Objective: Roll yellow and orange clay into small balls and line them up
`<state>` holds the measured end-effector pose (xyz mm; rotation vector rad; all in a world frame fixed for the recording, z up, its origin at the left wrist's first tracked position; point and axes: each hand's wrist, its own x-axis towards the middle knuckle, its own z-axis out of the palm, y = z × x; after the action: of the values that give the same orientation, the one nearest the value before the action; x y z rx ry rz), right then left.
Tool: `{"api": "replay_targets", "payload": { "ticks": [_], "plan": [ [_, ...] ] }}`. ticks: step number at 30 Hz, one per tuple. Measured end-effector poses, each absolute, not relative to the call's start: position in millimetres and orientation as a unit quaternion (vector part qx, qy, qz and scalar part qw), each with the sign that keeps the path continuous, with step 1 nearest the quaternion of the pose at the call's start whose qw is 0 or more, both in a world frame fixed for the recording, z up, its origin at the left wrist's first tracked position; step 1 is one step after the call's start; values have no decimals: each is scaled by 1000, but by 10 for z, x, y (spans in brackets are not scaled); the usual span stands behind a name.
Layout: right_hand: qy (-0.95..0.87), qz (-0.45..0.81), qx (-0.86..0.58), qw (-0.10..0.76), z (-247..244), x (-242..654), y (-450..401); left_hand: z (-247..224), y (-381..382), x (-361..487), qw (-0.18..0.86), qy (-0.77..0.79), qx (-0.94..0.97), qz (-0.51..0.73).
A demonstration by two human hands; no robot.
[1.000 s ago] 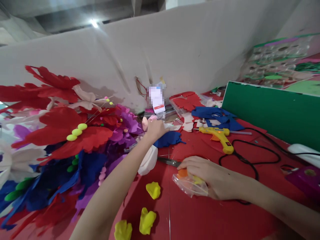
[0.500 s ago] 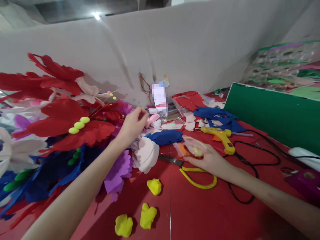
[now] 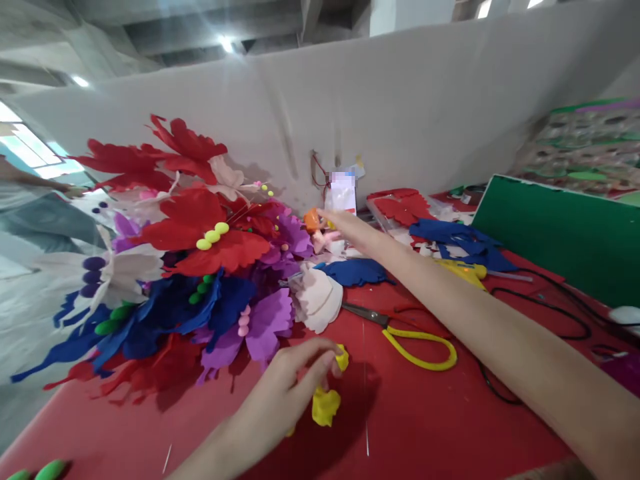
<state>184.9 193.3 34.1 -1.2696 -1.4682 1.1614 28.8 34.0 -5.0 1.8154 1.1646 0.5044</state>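
From the head view, saw two bare hands over one red bench (image 3: 425, 427). Found the left hand (image 3: 300, 380) low and near, with bent fingers right at one little yellow piece (image 3: 342, 358). Saw just a narrow gap between thumb and fingers; could not tell a grip from a light touch. Counted a second yellow piece (image 3: 326, 408) just below the thumb, and one tiny bit of yellow (image 3: 290, 433) peeking out past the wrist.

Found the right hand (image 3: 345, 223) far out, in front of one phone (image 3: 343, 197), with stretched fingers by one orange piece (image 3: 312, 220). Could not tell about any holding there.

Spotted one pair of scissors (image 3: 373, 315) with a yellow handle, lying well apart from the orange piece, and one yellow glue gun (image 3: 467, 269), partly hidden behind the right forearm. Saw one blue wing (image 3: 355, 273) near the scissors and one big green board (image 3: 560, 247) at the right. Counted three yellow balls (image 3: 213, 237) on one red butterfly (image 3: 240, 250), three pink balls (image 3: 243, 321) on one purple butterfly (image 3: 270, 320), and three dark purple balls (image 3: 91, 277) on one white butterfly (image 3: 133, 270).
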Motion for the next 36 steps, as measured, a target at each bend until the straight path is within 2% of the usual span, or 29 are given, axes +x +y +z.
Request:
{"api": "replay_targets", "payload": {
  "ticks": [6, 14, 22, 30, 36],
  "plan": [
    [-580, 575, -409, 408, 99, 1922, 922, -20, 494, 434, 513, 402, 667, 361],
    [-640, 588, -325, 373, -108, 2024, 397, 52, 340, 627, 497, 366, 692, 375],
    [-588, 519, -448, 430, -12, 2162, 209, -28, 312, 551, 385, 423, 721, 391],
    [-543, 512, -476, 465, -107, 2226, 125, -78, 260, 547, 415, 430, 648, 471],
    [-504, 530, -488, 477, -123, 2219, 111, -144, 233, 541, 420, 420, 655, 467]
  ]
}}
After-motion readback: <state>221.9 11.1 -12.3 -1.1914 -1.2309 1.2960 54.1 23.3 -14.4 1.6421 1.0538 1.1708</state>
